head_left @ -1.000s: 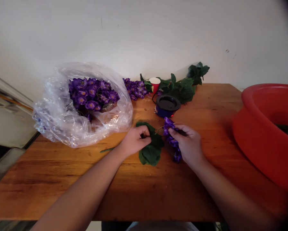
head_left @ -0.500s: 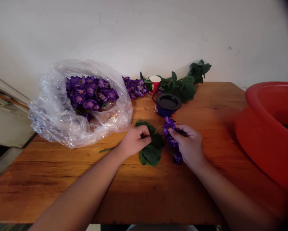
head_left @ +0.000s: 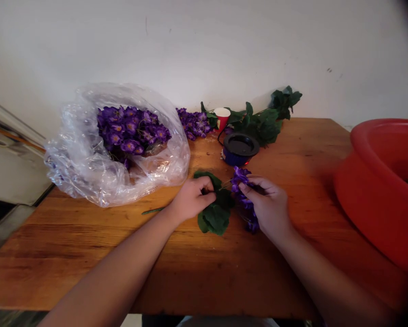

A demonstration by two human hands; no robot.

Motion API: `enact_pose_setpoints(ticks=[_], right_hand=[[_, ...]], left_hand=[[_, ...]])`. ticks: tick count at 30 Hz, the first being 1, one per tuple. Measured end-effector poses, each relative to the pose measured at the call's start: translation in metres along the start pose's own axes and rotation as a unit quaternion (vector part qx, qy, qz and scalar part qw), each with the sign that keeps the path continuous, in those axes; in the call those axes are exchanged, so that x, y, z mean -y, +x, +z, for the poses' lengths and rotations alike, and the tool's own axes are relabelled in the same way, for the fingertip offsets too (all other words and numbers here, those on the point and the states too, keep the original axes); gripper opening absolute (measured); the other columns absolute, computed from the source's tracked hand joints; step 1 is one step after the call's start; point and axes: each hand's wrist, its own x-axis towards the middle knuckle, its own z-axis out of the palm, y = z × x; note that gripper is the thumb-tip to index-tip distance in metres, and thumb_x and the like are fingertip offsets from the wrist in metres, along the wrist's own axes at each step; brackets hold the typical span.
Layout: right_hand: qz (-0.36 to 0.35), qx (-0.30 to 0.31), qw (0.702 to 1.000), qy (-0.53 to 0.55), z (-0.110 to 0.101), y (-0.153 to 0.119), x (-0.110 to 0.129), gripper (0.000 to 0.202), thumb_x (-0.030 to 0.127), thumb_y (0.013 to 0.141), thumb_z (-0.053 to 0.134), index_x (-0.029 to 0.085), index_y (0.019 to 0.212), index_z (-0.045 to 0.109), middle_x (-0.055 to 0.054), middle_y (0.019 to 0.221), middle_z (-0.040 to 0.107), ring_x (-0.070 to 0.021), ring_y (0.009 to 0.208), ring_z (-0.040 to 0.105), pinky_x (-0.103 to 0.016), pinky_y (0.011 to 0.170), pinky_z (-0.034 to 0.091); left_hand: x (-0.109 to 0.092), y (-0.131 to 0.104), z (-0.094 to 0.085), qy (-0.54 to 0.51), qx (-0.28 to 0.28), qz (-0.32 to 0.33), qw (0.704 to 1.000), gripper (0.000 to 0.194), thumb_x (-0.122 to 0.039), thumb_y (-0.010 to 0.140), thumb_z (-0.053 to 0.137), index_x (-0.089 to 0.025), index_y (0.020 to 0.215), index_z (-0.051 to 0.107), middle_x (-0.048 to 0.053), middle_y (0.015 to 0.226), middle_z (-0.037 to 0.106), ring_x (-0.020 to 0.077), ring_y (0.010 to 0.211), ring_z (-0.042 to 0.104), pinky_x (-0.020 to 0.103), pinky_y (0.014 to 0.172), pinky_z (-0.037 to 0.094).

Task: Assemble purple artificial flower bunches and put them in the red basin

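My left hand is closed around a green leafy stem, whose leaves spread above and below the fingers. The stem's bare end sticks out on the wrist's left side. My right hand pinches a cluster of purple artificial flowers between thumb and fingers. Thin stalks run from the cluster toward the leaves, so the two hands are close together over the wooden table. Just beyond them stands a small dark-blue pot with a black top and a red light.
A clear plastic bag holding purple flowers lies at the left. Along the wall are more purple flowers, a red-and-white paper cup and green leaves. A large red basin stands at the right.
The view has shifted slightly. Both hands keep nearly the same positions and the same holds on the leafy stem and the flower cluster.
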Motion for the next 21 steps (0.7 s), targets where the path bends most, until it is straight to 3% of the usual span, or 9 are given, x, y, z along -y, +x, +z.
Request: enact_pose_setpoints(ticks=[5, 18, 21], right_hand=[[-0.003, 0.001, 1.000, 0.001, -0.0003, 0.0002, 0.0003, 0.011, 0.029, 0.072, 0.077, 0.023, 0.079, 0.071, -0.004, 0.097, 0.069, -0.0207, 0.094, 0.065, -0.038, 0.087, 0.051], [-0.002, -0.003, 1.000, -0.020, -0.0006, -0.0006, -0.0023, 0.016, 0.034, 0.072, 0.076, 0.022, 0.081, 0.071, -0.006, 0.101, 0.069, -0.0228, 0.093, 0.066, -0.034, 0.070, 0.055], [-0.009, 0.001, 1.000, -0.015, -0.0003, -0.0017, -0.0027, 0.014, 0.033, 0.073, 0.076, 0.022, 0.081, 0.071, -0.006, 0.102, 0.069, -0.0223, 0.094, 0.065, -0.035, 0.074, 0.055]], left_hand=[[0.0003, 0.0005, 0.0005, 0.003, -0.003, 0.000, 1.000, 0.010, -0.015, 0.078, 0.057, -0.016, 0.069, 0.053, -0.004, 0.065, 0.053, 0.0096, 0.062, 0.050, 0.022, 0.057, 0.036], [0.0003, 0.0010, 0.0003, 0.009, -0.005, -0.001, 1.000, 0.010, -0.017, 0.078, 0.057, -0.017, 0.069, 0.053, -0.003, 0.064, 0.053, 0.0100, 0.061, 0.050, 0.022, 0.057, 0.036], [0.0004, 0.0008, 0.0006, 0.003, -0.005, 0.000, 1.000, 0.009, -0.015, 0.078, 0.057, -0.016, 0.070, 0.053, -0.004, 0.065, 0.053, 0.0095, 0.061, 0.050, 0.022, 0.057, 0.036]])
